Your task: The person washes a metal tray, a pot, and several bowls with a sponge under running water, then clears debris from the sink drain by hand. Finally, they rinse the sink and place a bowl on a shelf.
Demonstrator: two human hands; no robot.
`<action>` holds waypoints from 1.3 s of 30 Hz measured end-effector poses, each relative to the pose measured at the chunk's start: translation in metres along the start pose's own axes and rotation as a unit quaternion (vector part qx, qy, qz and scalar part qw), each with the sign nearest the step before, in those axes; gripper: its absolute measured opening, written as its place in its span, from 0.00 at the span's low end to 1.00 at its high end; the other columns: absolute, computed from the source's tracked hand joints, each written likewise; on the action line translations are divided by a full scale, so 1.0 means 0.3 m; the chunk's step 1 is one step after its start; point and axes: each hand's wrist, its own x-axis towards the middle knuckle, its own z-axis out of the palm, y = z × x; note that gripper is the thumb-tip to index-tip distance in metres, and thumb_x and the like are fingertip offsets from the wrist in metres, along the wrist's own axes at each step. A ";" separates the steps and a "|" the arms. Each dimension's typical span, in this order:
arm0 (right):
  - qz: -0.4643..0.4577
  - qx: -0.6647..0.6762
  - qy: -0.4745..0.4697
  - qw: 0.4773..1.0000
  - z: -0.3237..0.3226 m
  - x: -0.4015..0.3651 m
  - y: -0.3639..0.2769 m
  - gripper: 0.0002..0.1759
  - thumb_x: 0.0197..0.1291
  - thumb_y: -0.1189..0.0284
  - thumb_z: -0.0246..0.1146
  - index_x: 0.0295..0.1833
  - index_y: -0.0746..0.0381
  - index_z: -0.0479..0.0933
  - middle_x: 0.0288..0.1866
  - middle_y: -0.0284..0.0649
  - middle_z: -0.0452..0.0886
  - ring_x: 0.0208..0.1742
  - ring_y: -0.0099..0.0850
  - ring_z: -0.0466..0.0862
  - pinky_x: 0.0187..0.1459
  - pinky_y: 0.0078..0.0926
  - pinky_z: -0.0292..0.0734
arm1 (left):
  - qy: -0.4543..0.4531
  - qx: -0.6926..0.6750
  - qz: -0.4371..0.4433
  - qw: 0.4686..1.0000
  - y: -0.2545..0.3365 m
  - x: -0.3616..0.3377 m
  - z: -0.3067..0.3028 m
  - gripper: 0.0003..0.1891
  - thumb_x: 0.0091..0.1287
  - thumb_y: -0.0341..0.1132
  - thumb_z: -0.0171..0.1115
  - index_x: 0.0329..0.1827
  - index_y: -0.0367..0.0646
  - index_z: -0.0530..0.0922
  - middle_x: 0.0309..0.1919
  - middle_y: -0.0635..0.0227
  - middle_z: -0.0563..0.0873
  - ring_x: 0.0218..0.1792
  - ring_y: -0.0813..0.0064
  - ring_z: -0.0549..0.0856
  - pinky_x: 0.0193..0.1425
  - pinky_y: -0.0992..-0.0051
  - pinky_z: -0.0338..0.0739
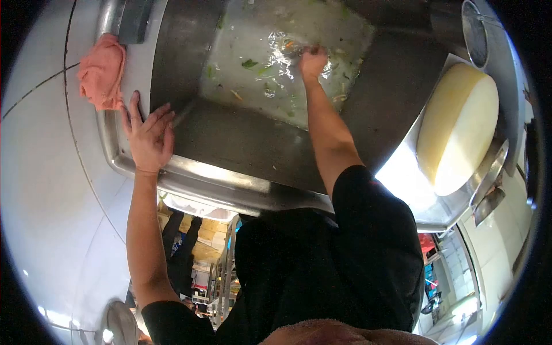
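Note:
A deep steel sink (pixel 241 129) holds cloudy water (pixel 241 75) with bits of green leaf and orange scraps afloat. My right hand (pixel 313 63) reaches down into this water near the far middle, and ripples shine around it. Its fingers are dipped below the surface, so I cannot see what they touch. My left hand (pixel 149 138) rests with spread fingers on the sink's left rim, its palm over the inner edge. Just beyond its fingertips, a crumpled pink cloth (pixel 102 73) lies on the rim.
On the right ledge stands a thick, round, cream-coloured block (pixel 459 129), like a chopping board. Behind it is a round metal strainer or cylinder (pixel 475 34). A metal utensil (pixel 490 204) sits at the right edge. White tiles (pixel 52 155) line the left wall.

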 end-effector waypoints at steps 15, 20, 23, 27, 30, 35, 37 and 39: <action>-0.468 -0.157 -0.127 0.860 0.084 -0.162 -0.034 0.28 0.50 0.68 0.70 0.59 0.57 0.79 0.63 0.50 0.74 0.68 0.51 0.70 0.67 0.49 0.65 | -0.002 0.002 0.006 1.000 -0.009 0.001 0.004 0.12 0.58 0.34 0.60 0.43 0.50 0.88 0.52 0.77 0.86 0.74 0.45 0.61 0.78 0.42 0.39; -0.384 -0.070 -0.103 0.915 -0.050 -0.121 -0.090 0.20 0.57 0.66 0.66 0.51 0.66 0.76 0.56 0.53 0.75 0.59 0.50 0.74 0.62 0.47 0.67 | -0.006 0.003 0.007 1.000 -0.005 0.001 0.004 0.13 0.57 0.35 0.59 0.43 0.50 0.88 0.53 0.77 0.86 0.74 0.45 0.61 0.78 0.43 0.39; -0.293 -0.168 -0.059 0.940 0.030 -0.155 -0.123 0.26 0.56 0.61 0.65 0.54 0.69 0.74 0.56 0.54 0.73 0.60 0.48 0.72 0.62 0.46 0.66 | 0.003 -0.002 0.006 1.000 -0.014 -0.004 0.006 0.13 0.57 0.34 0.59 0.43 0.51 0.88 0.53 0.78 0.86 0.75 0.45 0.61 0.78 0.42 0.39; -0.247 -0.226 -0.098 0.937 0.053 -0.173 -0.159 0.22 0.59 0.63 0.59 0.54 0.67 0.76 0.55 0.49 0.75 0.59 0.45 0.73 0.62 0.46 0.64 | -0.001 0.005 0.007 1.000 -0.011 -0.001 0.006 0.13 0.57 0.34 0.60 0.43 0.51 0.88 0.53 0.78 0.86 0.75 0.46 0.61 0.78 0.42 0.39; -0.311 -0.274 -0.148 0.898 -0.008 -0.170 -0.144 0.19 0.61 0.65 0.56 0.53 0.63 0.78 0.54 0.47 0.76 0.59 0.42 0.73 0.61 0.46 0.64 | -0.002 0.005 0.008 1.000 -0.016 0.000 0.003 0.13 0.57 0.34 0.60 0.43 0.51 0.88 0.53 0.78 0.86 0.75 0.47 0.61 0.78 0.42 0.39; -0.394 -0.308 -0.097 0.860 -0.029 -0.169 -0.059 0.16 0.61 0.67 0.55 0.51 0.59 0.81 0.52 0.46 0.78 0.57 0.41 0.75 0.59 0.48 0.64 | 0.001 -0.006 0.007 1.000 -0.016 -0.005 0.007 0.13 0.58 0.35 0.60 0.43 0.51 0.88 0.53 0.78 0.86 0.75 0.47 0.61 0.78 0.43 0.39; -0.311 -0.267 -0.145 0.900 -0.019 -0.186 -0.078 0.15 0.60 0.69 0.54 0.49 0.59 0.82 0.49 0.46 0.79 0.58 0.41 0.75 0.59 0.49 0.65 | 0.000 -0.003 0.003 1.000 -0.012 -0.003 0.003 0.13 0.58 0.35 0.60 0.43 0.50 0.88 0.53 0.78 0.86 0.74 0.47 0.61 0.78 0.43 0.39; -0.321 -0.301 -0.165 0.883 -0.004 -0.188 -0.109 0.15 0.57 0.70 0.56 0.47 0.60 0.83 0.47 0.48 0.80 0.57 0.44 0.76 0.58 0.50 0.67 | -0.002 0.000 0.003 1.000 -0.010 0.000 0.000 0.12 0.59 0.35 0.59 0.43 0.50 0.88 0.53 0.78 0.86 0.74 0.46 0.62 0.78 0.43 0.39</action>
